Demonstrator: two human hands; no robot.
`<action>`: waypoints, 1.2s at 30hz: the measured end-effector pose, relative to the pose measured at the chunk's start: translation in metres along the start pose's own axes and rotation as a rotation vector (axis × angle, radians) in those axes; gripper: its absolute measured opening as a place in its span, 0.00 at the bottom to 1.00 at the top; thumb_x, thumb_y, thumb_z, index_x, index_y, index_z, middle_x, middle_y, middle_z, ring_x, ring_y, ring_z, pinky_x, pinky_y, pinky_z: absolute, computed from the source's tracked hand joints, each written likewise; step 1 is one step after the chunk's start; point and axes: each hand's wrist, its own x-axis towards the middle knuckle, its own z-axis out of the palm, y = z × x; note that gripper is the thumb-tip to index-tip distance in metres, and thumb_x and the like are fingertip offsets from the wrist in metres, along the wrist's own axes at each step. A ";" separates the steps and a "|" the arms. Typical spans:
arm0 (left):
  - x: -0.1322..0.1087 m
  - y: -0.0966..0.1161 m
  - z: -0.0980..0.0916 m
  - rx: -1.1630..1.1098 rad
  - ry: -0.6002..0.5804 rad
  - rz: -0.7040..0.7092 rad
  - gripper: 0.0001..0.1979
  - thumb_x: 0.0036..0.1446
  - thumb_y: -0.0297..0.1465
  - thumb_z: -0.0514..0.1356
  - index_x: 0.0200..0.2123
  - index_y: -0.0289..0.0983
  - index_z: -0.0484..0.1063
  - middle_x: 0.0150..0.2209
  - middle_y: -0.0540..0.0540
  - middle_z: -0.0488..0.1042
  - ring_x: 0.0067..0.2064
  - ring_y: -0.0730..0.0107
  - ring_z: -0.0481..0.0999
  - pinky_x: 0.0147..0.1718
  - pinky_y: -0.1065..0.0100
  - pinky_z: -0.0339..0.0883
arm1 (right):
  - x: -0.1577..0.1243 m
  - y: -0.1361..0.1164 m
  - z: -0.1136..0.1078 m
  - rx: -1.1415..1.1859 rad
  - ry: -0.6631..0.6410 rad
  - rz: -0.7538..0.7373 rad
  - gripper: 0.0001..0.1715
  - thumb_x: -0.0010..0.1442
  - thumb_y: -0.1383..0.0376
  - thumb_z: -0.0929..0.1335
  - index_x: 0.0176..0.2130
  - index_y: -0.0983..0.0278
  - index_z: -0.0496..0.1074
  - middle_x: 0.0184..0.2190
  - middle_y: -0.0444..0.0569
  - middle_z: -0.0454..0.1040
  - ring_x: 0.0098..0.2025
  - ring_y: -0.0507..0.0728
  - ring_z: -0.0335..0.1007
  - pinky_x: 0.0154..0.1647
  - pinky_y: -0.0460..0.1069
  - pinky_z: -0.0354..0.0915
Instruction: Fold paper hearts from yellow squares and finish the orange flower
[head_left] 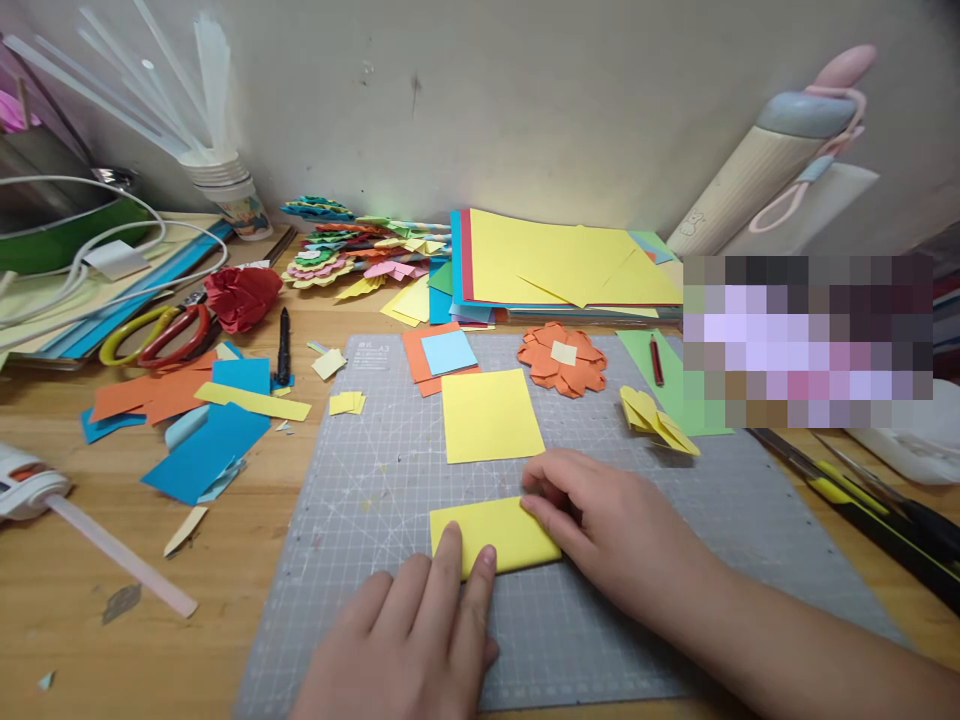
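A yellow paper (pixel 506 535), folded into a flat rectangle, lies on the grey cutting mat (pixel 360 600). My left hand (pixel 405 625) rests with two outstretched fingers on its near left part. At the paper's upper right corner, my right hand (pixel 600 515) is closed, with thumb and curled fingers pinching the edge. Just beyond it lies a flat yellow square sheet (pixel 491 415). Farther back are a light blue square (pixel 448 353) on orange paper (pixel 424 375) and an orange paper flower (pixel 540 370) with a pale square on its middle. A folded yellow paper piece (pixel 656 422) sits to the right.
Paper scraps (pixel 206 450), scissors (pixel 161 335), a black pen (pixel 283 345) and a glue gun (pixel 34 485) lie on the left. Stacked coloured paper (pixel 562 255) and paper flowers (pixel 352 250) line the wall. A box cutter (pixel 847 500) lies on the right.
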 end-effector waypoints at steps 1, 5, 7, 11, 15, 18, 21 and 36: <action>0.000 0.000 0.000 0.000 0.005 0.001 0.18 0.62 0.31 0.51 0.54 0.34 0.68 0.48 0.36 0.76 0.36 0.63 0.78 0.28 0.68 0.69 | 0.000 0.000 0.000 0.007 0.004 -0.040 0.06 0.62 0.69 0.62 0.36 0.60 0.67 0.34 0.43 0.69 0.31 0.53 0.64 0.30 0.48 0.57; 0.002 -0.001 -0.001 0.000 0.005 0.010 0.18 0.63 0.30 0.50 0.53 0.34 0.68 0.48 0.37 0.76 0.36 0.63 0.78 0.28 0.68 0.69 | -0.001 -0.004 0.000 0.035 0.000 -0.160 0.07 0.63 0.67 0.61 0.38 0.61 0.69 0.37 0.47 0.66 0.38 0.55 0.63 0.38 0.51 0.59; 0.002 -0.001 -0.001 0.004 0.000 0.017 0.18 0.63 0.30 0.50 0.53 0.34 0.68 0.48 0.37 0.76 0.36 0.63 0.78 0.27 0.69 0.69 | -0.002 -0.006 -0.001 0.079 -0.010 -0.182 0.06 0.63 0.64 0.63 0.39 0.61 0.68 0.39 0.48 0.66 0.42 0.57 0.61 0.42 0.53 0.59; 0.002 0.000 -0.002 0.016 0.007 0.016 0.18 0.63 0.31 0.50 0.53 0.33 0.69 0.49 0.36 0.75 0.37 0.62 0.78 0.27 0.69 0.68 | -0.002 -0.010 -0.001 0.148 -0.042 -0.191 0.08 0.64 0.62 0.62 0.42 0.61 0.67 0.42 0.49 0.64 0.46 0.58 0.59 0.47 0.55 0.57; 0.002 0.000 -0.001 0.015 0.000 0.015 0.18 0.63 0.31 0.50 0.53 0.34 0.68 0.49 0.36 0.75 0.37 0.62 0.78 0.27 0.69 0.68 | 0.000 -0.011 0.000 0.154 -0.068 -0.191 0.08 0.64 0.63 0.61 0.43 0.60 0.67 0.42 0.48 0.64 0.46 0.58 0.58 0.48 0.56 0.56; 0.001 0.000 0.000 0.016 -0.005 0.005 0.18 0.63 0.31 0.50 0.53 0.34 0.68 0.49 0.37 0.75 0.37 0.62 0.78 0.28 0.68 0.68 | 0.001 -0.011 -0.001 0.150 -0.077 -0.189 0.08 0.64 0.64 0.62 0.43 0.60 0.67 0.42 0.48 0.64 0.46 0.58 0.58 0.48 0.56 0.55; 0.000 0.001 0.000 0.013 -0.011 -0.013 0.18 0.63 0.31 0.50 0.53 0.35 0.69 0.49 0.38 0.75 0.37 0.63 0.77 0.28 0.68 0.68 | 0.002 -0.012 -0.002 0.146 -0.079 -0.192 0.08 0.63 0.65 0.62 0.43 0.60 0.67 0.42 0.48 0.64 0.46 0.58 0.58 0.48 0.56 0.55; 0.002 0.003 -0.001 0.011 -0.033 -0.017 0.18 0.62 0.32 0.52 0.52 0.31 0.70 0.49 0.37 0.75 0.38 0.61 0.76 0.29 0.67 0.67 | 0.001 -0.012 -0.002 0.114 -0.067 -0.208 0.08 0.62 0.66 0.64 0.44 0.60 0.68 0.42 0.48 0.65 0.46 0.57 0.59 0.48 0.56 0.56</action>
